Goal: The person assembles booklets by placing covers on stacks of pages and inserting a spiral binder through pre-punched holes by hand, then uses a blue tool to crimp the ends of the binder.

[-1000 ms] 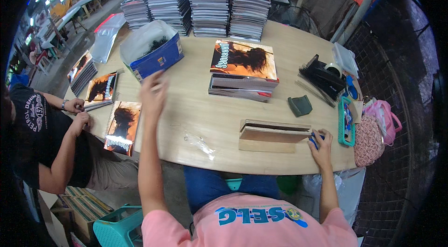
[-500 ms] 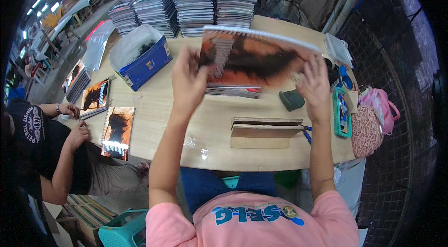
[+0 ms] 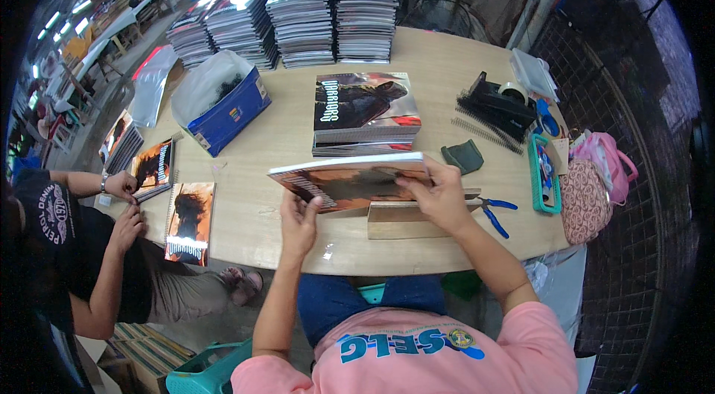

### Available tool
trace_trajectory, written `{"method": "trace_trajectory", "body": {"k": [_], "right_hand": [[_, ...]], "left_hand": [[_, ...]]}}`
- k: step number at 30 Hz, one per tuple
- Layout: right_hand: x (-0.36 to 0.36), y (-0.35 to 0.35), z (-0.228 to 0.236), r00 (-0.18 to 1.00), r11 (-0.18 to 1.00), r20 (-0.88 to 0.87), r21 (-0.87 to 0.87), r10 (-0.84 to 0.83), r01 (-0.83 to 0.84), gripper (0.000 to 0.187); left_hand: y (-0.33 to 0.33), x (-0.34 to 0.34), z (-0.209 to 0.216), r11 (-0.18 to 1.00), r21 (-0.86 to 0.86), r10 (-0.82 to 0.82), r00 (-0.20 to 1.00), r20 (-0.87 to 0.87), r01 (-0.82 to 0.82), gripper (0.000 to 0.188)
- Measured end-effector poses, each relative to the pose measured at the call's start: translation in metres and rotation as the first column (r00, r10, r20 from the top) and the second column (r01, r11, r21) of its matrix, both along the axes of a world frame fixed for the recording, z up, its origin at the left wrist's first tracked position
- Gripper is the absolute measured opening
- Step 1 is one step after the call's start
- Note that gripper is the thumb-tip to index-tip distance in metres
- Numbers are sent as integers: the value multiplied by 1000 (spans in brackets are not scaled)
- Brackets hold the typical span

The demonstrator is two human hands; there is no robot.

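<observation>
Above the near part of the table I hold a notebook with an orange and black cover, tilted, its pale page edge upward. My left hand grips its lower left end, thumb on the cover. My right hand is closed on its right end, fingers against the cover. Just under the notebook and my right hand stands a slotted wooden block, partly hidden. Blue-handled pliers lie at the block's right end. Beyond the notebook sits a short stack of spiral notebooks with dark covers.
Tall notebook stacks line the far edge. A blue box stands left; a dark green block-like item, black tape dispenser, loose coils and green basket lie right. A co-worker handles notebooks at left.
The notebook has come down and nearer to me, uncovering the short stack and the tape dispenser. My right hand has moved left and inward along it; both hands keep hold.
</observation>
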State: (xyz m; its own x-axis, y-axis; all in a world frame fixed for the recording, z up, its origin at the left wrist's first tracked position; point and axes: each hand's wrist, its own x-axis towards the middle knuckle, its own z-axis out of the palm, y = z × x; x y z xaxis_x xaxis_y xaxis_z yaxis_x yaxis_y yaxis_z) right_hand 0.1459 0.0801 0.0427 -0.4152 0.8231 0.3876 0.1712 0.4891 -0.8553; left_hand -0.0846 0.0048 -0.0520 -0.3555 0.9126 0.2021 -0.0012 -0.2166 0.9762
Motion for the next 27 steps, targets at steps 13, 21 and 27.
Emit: {"method": "trace_trajectory", "body": {"k": [13,21,27], "right_hand": [[104,33,-101,897,886,-443,-420,-11,-196,58],[132,206,-97,404,780,669,565,-624,269,14],[170,194,-54,496,727,605,682,-622,80,12]], "left_hand": [[3,66,-22,998,-53,-43,998,-51,41,66],[1,79,20,891,357,438,734,-518,-280,81],[12,125,96,934,311,217,412,-885,178,53]]}}
